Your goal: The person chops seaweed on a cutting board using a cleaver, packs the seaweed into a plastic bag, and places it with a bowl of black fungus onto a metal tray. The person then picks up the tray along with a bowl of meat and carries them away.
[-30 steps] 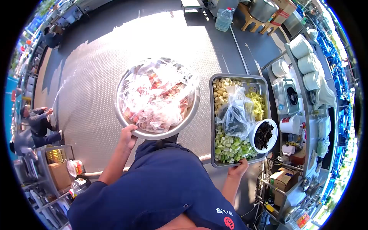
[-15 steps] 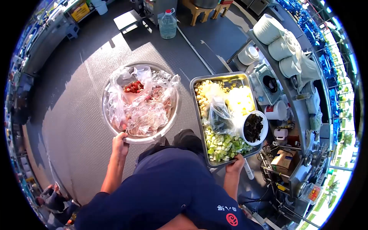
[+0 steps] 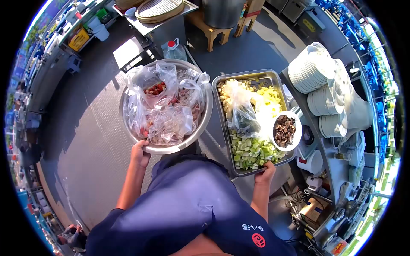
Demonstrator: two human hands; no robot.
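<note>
My left hand (image 3: 140, 154) grips the near rim of a round metal basin (image 3: 203, 130). Clear plastic bags (image 3: 170, 121) fill the basin, with pale pinkish food and some chopped red pieces (image 3: 155, 88) in them. On the other side, my right hand (image 3: 265, 172) is closed on the near edge of a rectangular metal tray (image 3: 217, 123). Chopped green vegetable (image 3: 250, 153) lies at its near end, with pale and yellow pieces farther back. A clear bag (image 3: 245, 117) rests in the middle. At the tray's right side sits a white tub (image 3: 297, 132) of dark brown pieces.
Stacks of white plates (image 3: 310, 70) stand on a metal shelf at the right. Ahead are a water jug (image 3: 174, 51), a table with a bamboo steamer (image 3: 159, 9), and a large pot (image 3: 222, 13) on a wooden stand. Another person (image 3: 73, 237) is at lower left.
The view has moved forward: the jug, steamer table and pot sit nearer, and the plate stacks look larger. Both hands keep their hold on the basin and tray.
</note>
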